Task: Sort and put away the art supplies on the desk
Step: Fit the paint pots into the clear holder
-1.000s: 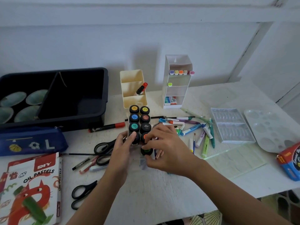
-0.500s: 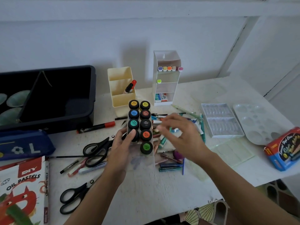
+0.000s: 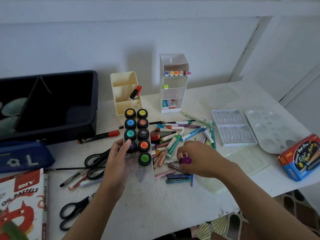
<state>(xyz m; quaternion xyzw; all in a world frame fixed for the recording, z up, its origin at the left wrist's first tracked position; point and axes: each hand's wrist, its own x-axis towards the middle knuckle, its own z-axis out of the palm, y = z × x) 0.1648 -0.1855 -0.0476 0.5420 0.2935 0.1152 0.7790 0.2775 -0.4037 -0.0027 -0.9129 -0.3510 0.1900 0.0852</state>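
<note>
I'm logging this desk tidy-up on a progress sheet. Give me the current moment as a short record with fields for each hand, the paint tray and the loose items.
left hand: grips the paint tray, thumb on a dark lid
right hand: holds a purple jar at the marker pile
jars in tray: nine, in two columns
free slot: seemingly the near-left corner
loose on desk: marker pile, two scissors, red-capped marker

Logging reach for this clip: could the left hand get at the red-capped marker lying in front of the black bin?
Probably not yet. The red-capped marker lies near and uncovered, but the left hand grips the paint pot case and would have to set that down first.
</note>
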